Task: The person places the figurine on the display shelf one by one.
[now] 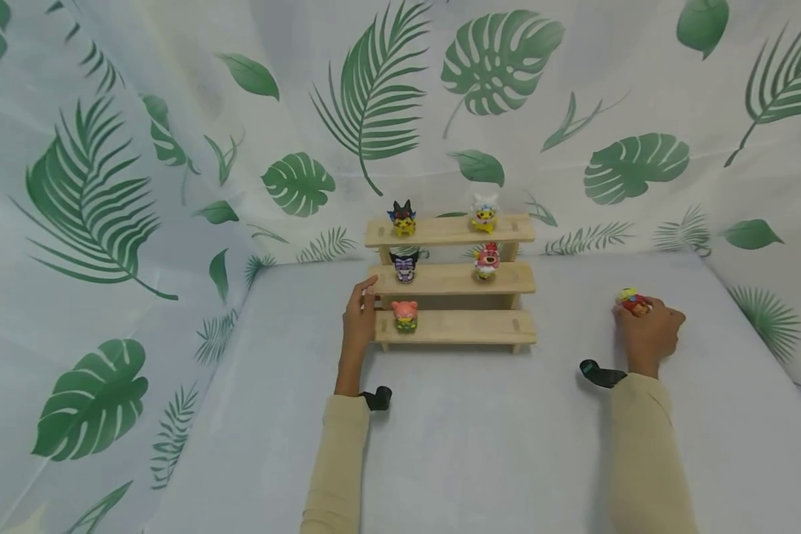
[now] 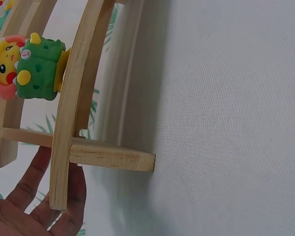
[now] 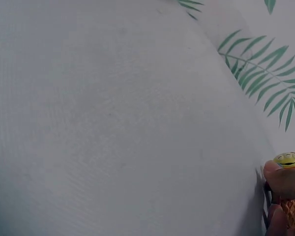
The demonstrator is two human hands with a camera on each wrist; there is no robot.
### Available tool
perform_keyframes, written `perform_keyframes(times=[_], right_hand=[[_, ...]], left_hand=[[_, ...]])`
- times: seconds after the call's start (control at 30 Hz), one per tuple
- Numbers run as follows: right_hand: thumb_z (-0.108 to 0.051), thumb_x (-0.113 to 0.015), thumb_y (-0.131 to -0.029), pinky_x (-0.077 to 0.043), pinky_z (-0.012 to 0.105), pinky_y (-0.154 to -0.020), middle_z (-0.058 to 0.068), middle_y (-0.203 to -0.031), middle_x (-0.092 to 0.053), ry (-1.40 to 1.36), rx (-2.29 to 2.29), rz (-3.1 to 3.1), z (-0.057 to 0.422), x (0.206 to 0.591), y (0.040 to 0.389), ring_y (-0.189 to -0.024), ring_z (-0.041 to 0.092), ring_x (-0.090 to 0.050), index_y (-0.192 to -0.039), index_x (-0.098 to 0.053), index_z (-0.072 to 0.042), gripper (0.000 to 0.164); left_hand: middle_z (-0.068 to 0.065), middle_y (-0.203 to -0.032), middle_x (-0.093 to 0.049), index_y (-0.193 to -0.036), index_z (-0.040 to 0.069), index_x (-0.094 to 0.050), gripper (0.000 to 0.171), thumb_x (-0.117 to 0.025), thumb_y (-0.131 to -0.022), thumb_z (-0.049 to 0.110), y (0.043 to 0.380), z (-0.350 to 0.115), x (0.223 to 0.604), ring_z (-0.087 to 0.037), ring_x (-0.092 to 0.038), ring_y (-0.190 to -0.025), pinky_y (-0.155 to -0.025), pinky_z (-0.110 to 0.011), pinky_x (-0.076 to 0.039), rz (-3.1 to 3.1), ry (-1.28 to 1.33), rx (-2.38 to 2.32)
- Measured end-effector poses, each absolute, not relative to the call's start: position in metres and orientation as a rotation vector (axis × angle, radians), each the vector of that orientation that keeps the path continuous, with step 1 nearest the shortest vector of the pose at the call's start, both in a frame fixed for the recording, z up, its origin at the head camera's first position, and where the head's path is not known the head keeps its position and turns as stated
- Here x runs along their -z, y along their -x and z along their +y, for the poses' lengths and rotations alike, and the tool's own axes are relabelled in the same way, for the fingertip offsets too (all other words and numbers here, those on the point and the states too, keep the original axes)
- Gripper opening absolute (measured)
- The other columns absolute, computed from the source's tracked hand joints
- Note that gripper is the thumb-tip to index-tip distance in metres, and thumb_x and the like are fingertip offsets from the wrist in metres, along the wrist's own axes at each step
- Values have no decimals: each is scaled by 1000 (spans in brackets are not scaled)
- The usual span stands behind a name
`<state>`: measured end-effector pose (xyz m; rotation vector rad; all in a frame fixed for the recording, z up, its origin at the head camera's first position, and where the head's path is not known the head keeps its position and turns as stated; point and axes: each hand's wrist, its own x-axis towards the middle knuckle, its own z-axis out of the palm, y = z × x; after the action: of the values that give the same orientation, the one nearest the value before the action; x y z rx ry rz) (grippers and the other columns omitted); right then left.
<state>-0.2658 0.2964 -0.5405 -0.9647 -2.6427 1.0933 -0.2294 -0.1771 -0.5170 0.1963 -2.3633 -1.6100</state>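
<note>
At the left end of a three-step wooden display shelf (image 1: 463, 326), my left hand (image 1: 357, 322) grips the side, its fingers (image 2: 27, 189) reaching behind the end of the lowest board. Close to that hand, a figurine with a pink hood and green body (image 1: 405, 317) stands on the lowest step. Out to the right of the shelf, my right hand (image 1: 650, 334) pinches a small figurine with a yellow head and red body (image 1: 633, 302). In the right wrist view, its smiling yellow face (image 3: 287, 160) and a waffle-patterned lower part show between thumb and fingers.
On the middle step stand a black-and-purple figurine (image 1: 405, 267) and a red-and-pink one (image 1: 486, 262). The top step bears a black-eared figurine (image 1: 403, 219) and a white-hooded one (image 1: 484, 213). A leaf-print curtain (image 1: 387, 170) rises behind the pale tabletop (image 1: 467, 445).
</note>
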Motion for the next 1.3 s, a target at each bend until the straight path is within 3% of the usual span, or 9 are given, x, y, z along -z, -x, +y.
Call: perform_keyframes(times=[0.17, 0.33, 0.53, 0.63, 0.67, 0.73, 0.77, 0.93, 1.3], right_hand=[[-35, -58, -93, -35, 64, -104, 32, -145, -35, 996, -1102, -2596, 291, 540, 264, -130, 51, -42, -145, -41, 2, 66], [-37, -58, -92, -37, 62, -102, 27, -142, -48, 989, -1118, -2537, 289, 544, 260, -130, 46, -45, -144, -45, 0, 64], [-47, -60, -90, -38, 56, -103, 21, -143, -50, 1014, -1226, -2422, 288, 549, 254, -131, 41, -45, -144, -44, -4, 71], [-46, -66, -86, -48, 34, -91, 12, -125, -59, 1019, -1332, -2277, 287, 550, 253, -109, 23, -59, -139, -47, -8, 69], [-45, -68, -85, -50, 24, -81, 5, -116, -60, 1003, -1378, -2215, 286, 549, 252, -96, 14, -61, -137, -49, -9, 66], [-39, -71, -84, -45, 8, -58, -7, -105, -53, 950, -1553, -2053, 284, 546, 251, -70, 0, -57, -130, -51, -14, 56], [-35, -73, -84, -42, 6, -49, -11, -100, -48, 907, -1648, -1957, 284, 544, 250, -59, -3, -52, -125, -52, -16, 50], [-20, -77, -85, -47, 12, -43, -4, -101, -49, 715, -2043, -1547, 281, 532, 244, -47, 3, -55, -114, -47, -19, 41], [-13, -76, -86, -51, 21, -47, 3, -107, -57, 556, -2331, -1336, 276, 520, 236, -63, 13, -60, -132, -51, -19, 53]], left_hand=[[-11, -122, -66, -136, 25, -56, 35, -41, -106, 34, 231, -177, 515, -28, -67, -102, -81, -43, -55, -2349, -170, 1635], [-10, -128, -63, -137, 25, -55, 36, -40, -106, 34, 231, -177, 516, -27, -66, -106, -85, -42, -55, -2348, -167, 1650], [-12, -122, -66, -137, 26, -55, 36, -39, -106, 36, 228, -175, 519, -28, -68, -102, -81, -42, -56, -2360, -168, 1655], [-12, -119, -67, -136, 27, -55, 35, -40, -106, 35, 227, -174, 519, -29, -68, -101, -79, -42, -56, -2360, -167, 1646], [-12, -118, -68, -136, 27, -56, 35, -40, -106, 35, 228, -174, 519, -29, -68, -100, -79, -41, -55, -2358, -167, 1643], [-12, -116, -69, -136, 27, -56, 35, -41, -106, 35, 229, -174, 518, -28, -69, -100, -79, -41, -55, -2354, -170, 1634], [-12, -116, -69, -136, 27, -56, 35, -41, -106, 35, 229, -174, 518, -28, -69, -100, -79, -41, -55, -2356, -172, 1631], [-12, -119, -68, -136, 26, -56, 35, -41, -106, 35, 230, -175, 517, -28, -69, -101, -81, -43, -55, -2356, -174, 1627], [-12, -122, -66, -136, 25, -56, 35, -41, -106, 35, 230, -178, 517, -29, -68, -103, -85, -47, -54, -2356, -188, 1618]])
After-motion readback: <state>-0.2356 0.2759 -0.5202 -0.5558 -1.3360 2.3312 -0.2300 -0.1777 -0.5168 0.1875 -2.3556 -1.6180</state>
